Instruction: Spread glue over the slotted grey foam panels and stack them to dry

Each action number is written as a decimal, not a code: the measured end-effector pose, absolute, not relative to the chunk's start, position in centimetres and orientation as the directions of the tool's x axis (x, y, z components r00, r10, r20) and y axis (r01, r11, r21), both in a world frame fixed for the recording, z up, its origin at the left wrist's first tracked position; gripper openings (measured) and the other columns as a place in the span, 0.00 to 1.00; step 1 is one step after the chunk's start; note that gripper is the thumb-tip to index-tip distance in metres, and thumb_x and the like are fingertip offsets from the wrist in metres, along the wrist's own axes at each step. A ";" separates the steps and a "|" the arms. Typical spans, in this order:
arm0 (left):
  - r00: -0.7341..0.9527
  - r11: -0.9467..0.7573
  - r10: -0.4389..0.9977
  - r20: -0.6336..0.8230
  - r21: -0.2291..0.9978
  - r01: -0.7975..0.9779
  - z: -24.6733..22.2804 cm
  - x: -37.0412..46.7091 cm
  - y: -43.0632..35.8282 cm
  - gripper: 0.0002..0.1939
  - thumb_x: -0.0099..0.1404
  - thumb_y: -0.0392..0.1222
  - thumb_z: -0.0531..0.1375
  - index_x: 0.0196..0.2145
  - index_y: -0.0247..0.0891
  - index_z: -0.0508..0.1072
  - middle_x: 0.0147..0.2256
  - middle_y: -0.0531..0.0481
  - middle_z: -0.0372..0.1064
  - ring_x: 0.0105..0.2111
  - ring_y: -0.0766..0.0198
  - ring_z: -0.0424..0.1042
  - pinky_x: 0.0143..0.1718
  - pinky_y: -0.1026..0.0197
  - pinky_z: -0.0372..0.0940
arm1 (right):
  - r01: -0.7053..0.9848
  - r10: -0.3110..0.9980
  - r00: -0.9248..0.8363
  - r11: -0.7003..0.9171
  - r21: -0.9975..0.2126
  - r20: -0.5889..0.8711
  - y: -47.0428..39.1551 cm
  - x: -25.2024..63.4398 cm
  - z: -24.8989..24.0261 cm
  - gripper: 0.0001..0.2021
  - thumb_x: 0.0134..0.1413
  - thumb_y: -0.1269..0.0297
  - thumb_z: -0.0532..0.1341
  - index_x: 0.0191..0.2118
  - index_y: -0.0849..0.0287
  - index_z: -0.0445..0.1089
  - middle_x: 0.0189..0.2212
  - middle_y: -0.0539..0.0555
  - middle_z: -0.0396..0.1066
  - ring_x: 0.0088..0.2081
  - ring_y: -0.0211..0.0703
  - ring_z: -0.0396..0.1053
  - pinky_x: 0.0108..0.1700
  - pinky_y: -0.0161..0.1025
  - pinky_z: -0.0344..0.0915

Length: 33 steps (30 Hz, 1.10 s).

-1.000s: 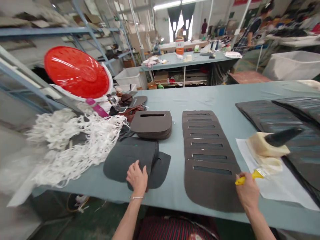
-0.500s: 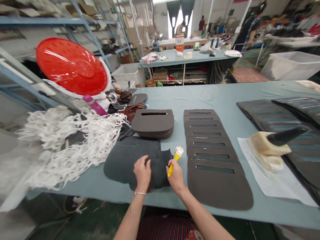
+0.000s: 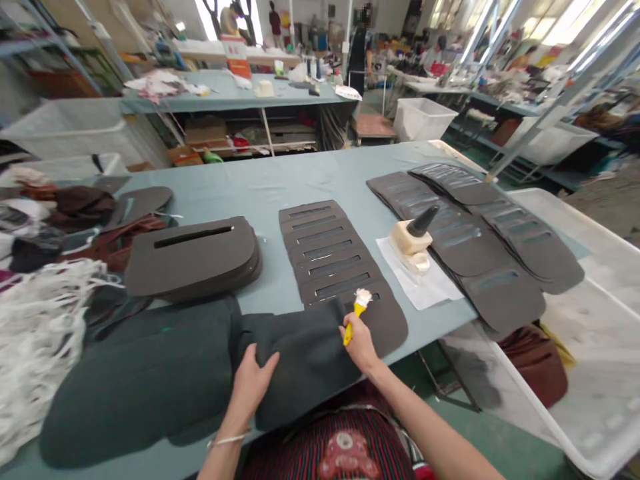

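My right hand [image 3: 361, 343] is closed around a yellow-handled brush [image 3: 356, 319] with its white-coated bristles pointing up. Those same fingers are at the edge of a dark fabric piece [image 3: 305, 360], which reaches over the nearest slotted grey panel. On the left part of this piece rests my left hand [image 3: 253, 380], thumb and fingers apart. Left of it lies a pile of similar dark pieces [image 3: 145, 373]. Beyond my hands, slotted grey panels [image 3: 325, 250] overlap in a row, and a stack of slotted panels [image 3: 195, 257] sits behind the pile.
A cream container with a black nozzle [image 3: 413, 237] stands on white paper [image 3: 425, 288]. More slotted panels [image 3: 465, 247] lie at the right table edge, beside a white bin [image 3: 585, 427]. White netting-like strips [image 3: 45, 340] fill the left. A person [image 3: 359, 57] stands far back.
My view has turned right. The dark piece, bunched up between my hands before, is now spread out to the right over the nearest panel. My right hand has kept the brush.
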<state>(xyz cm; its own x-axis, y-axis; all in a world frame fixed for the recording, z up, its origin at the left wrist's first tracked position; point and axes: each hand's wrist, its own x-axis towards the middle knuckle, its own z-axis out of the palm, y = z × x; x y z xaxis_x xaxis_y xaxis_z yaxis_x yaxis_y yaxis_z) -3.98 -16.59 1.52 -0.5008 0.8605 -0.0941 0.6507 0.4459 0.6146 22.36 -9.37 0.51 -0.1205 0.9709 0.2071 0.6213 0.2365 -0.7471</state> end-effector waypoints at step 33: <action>-0.135 0.015 0.980 0.148 0.616 0.788 -1.5 7.5 -16.6 0.14 0.63 0.38 0.51 0.45 0.45 0.70 0.48 0.43 0.59 0.47 0.55 0.64 0.48 0.49 0.65 | 0.958 0.939 -0.144 0.211 -0.192 0.313 -6.1 38.4 -2.8 0.09 0.55 0.66 0.52 0.39 0.49 0.66 0.40 0.61 0.70 0.45 0.54 0.65 0.40 0.48 0.60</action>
<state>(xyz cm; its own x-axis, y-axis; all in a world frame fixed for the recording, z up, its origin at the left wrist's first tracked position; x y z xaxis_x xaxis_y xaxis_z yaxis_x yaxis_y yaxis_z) 7.47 -16.58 -1.49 -0.1350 0.9797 0.1483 0.7879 0.0154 0.6156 38.39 -6.06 -2.79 -0.1441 0.9386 0.3134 0.9583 0.2114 -0.1923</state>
